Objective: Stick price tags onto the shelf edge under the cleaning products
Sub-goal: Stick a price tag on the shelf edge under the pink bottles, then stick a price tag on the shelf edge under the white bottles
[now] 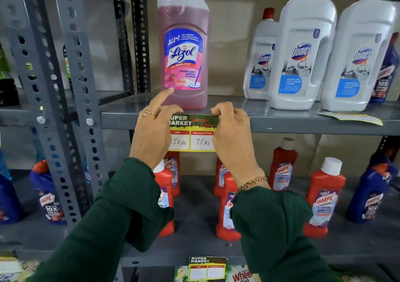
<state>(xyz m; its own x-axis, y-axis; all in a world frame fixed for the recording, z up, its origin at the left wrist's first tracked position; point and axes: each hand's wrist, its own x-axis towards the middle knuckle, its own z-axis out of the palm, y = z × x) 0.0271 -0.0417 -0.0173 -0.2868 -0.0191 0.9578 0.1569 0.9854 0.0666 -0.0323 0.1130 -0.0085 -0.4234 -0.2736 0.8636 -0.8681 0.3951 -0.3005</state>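
A green, red and yellow "Super Market" price tag (192, 133) with handwritten prices lies flat against the grey shelf edge (303, 124), directly under a pink Lizol bottle (183, 49). My left hand (152, 133) pinches the tag's left end, index finger raised toward the bottle. My right hand (232, 136) pinches the tag's right end at the top corner. Each hand covers an end of the tag.
White Domex bottles (302, 58) stand on the same shelf to the right, with a loose yellow tag (351, 117) lying in front of them. Red and blue Harpic bottles (324, 195) fill the shelf below. A second tag (206, 267) hangs on the lower shelf edge. Perforated uprights (71, 99) stand at left.
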